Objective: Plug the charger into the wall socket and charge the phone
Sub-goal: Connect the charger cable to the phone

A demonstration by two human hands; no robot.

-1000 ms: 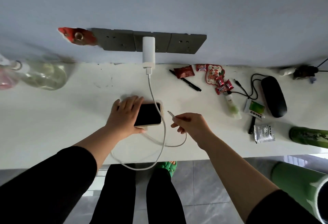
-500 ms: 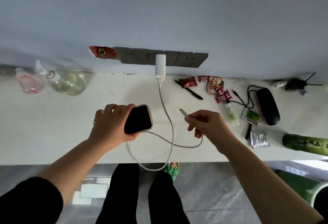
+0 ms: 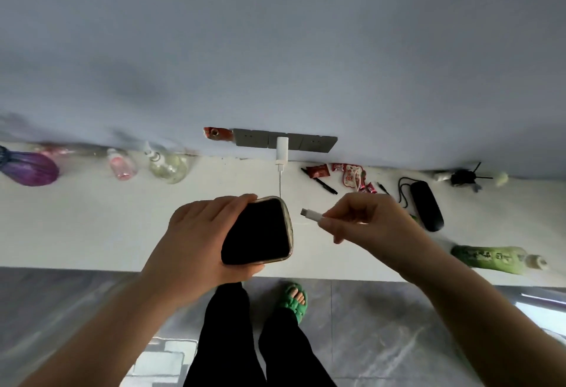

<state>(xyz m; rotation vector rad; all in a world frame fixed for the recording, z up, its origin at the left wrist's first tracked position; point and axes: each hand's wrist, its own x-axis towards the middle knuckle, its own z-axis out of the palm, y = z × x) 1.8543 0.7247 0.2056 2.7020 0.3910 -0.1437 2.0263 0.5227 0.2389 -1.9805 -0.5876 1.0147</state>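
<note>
Cable (image 3: 280, 184): 1 short run visible below the charger (image 3: 282, 148) plugged into the wall socket (image 3: 284, 141); remainder hidden behind the phone (image 3: 258, 232).
Left hand (image 3: 196, 242): fingers wrapped around phone above the counter (image 3: 92, 218), screen dark, long axis roughly vertical in view.
Right hand (image 3: 364, 221): fingers pinched on the connector (image 3: 311, 214), tip pointing left toward phone, apart.

One head view, looking steeply down over a white counter (image 3: 92, 227); wall (image 3: 275, 49) ahead.
</note>
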